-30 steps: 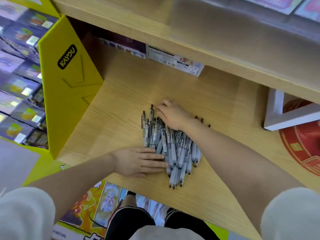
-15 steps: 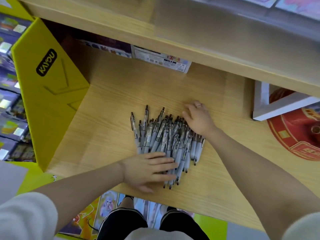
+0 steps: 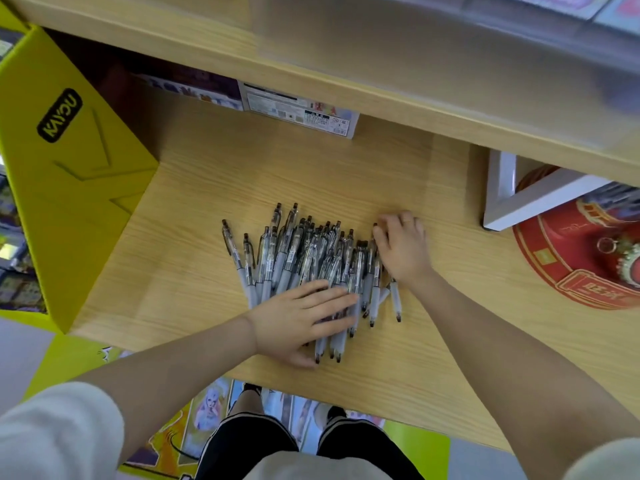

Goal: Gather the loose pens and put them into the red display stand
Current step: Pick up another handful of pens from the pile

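A heap of several clear and grey click pens lies fanned out on the wooden shelf, clips pointing away from me. My left hand lies flat on the near ends of the pens, fingers straight and pointing right. My right hand rests palm down on the right edge of the heap, fingers spread toward the back. The red display stand sits at the right edge of the shelf, partly cut off by the frame.
A yellow cardboard display walls off the left side. A white frame stands beside the red stand. Printed boxes line the back under an upper shelf. The shelf's front edge runs just below my left hand.
My right hand has slid from the top of the heap to its right edge, and the pens have spread into a wider fan. My left hand has stayed on the near ends.
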